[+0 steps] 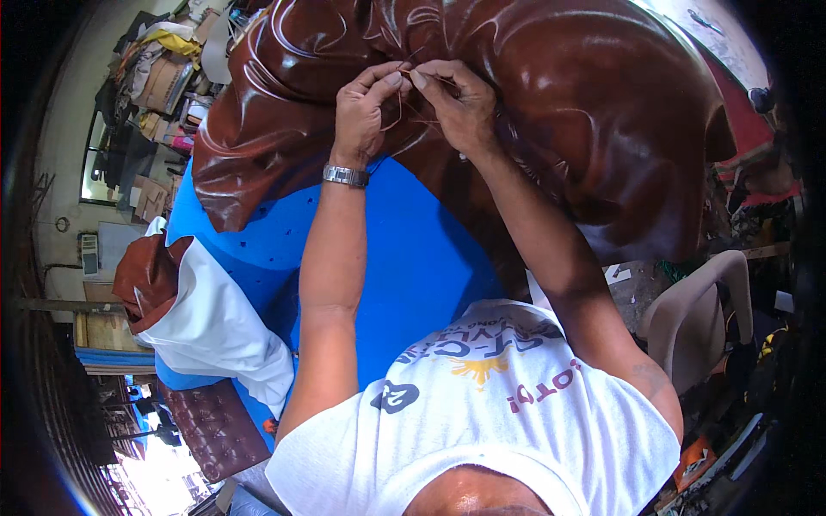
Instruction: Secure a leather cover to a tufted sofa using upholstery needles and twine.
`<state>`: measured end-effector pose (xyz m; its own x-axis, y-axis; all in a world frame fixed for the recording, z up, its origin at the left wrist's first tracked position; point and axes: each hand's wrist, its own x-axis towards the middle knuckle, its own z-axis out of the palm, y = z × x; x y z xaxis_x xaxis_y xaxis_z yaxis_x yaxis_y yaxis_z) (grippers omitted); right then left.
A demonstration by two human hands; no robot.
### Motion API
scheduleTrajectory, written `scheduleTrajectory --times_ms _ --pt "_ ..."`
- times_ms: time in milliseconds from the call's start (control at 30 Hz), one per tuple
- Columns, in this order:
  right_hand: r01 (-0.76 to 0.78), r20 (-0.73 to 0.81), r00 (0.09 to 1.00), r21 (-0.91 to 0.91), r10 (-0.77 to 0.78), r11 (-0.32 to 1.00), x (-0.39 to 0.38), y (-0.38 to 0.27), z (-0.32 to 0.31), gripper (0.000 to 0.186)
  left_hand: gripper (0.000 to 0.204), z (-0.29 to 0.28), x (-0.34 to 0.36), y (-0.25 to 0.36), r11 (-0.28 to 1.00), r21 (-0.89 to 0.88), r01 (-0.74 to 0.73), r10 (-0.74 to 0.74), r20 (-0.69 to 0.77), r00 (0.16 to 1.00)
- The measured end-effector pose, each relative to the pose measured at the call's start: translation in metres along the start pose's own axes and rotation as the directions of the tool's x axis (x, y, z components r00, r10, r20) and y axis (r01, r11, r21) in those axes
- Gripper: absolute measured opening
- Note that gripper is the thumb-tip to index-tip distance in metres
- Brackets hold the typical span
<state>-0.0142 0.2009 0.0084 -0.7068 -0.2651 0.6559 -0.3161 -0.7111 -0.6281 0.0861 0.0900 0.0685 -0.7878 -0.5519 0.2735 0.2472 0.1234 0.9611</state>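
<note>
My left hand (pixel 361 112) and my right hand (pixel 459 107) meet at the top centre, fingertips pinched close together on a thin reddish thread (pixel 397 116), whose strands hang between and below them. A fine dark sliver, perhaps a needle, sticks up at the fingertips, too small to make out clearly. Behind and beneath both hands lies a large glossy brown sheet of leather-like material (pixel 594 103), bunched into folds. It is draped over a bright blue foam piece (pixel 396 284) that shows between my forearms. A silver watch is on my left wrist.
At left, a white cloth with brown material (pixel 206 318) lies on the foam, above a tufted maroon panel (pixel 202 426). Piled scraps and boxes (pixel 163 82) line the wall at upper left. A beige chair (pixel 688 327) stands at right, near a red piece (pixel 740 138).
</note>
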Motion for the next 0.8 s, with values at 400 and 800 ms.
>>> scheduleTrajectory --times_ms 400,800 --pt "-0.273 0.098 0.961 0.239 0.257 0.932 0.000 0.012 -0.001 0.018 0.021 0.004 -0.001 0.007 0.998 -0.055 0.031 -0.031 0.010 0.999" --pt "-0.418 0.127 0.908 0.254 0.398 0.872 0.004 0.006 -0.003 0.016 0.022 0.001 0.002 0.006 0.996 -0.083 0.033 -0.028 0.067 0.997"
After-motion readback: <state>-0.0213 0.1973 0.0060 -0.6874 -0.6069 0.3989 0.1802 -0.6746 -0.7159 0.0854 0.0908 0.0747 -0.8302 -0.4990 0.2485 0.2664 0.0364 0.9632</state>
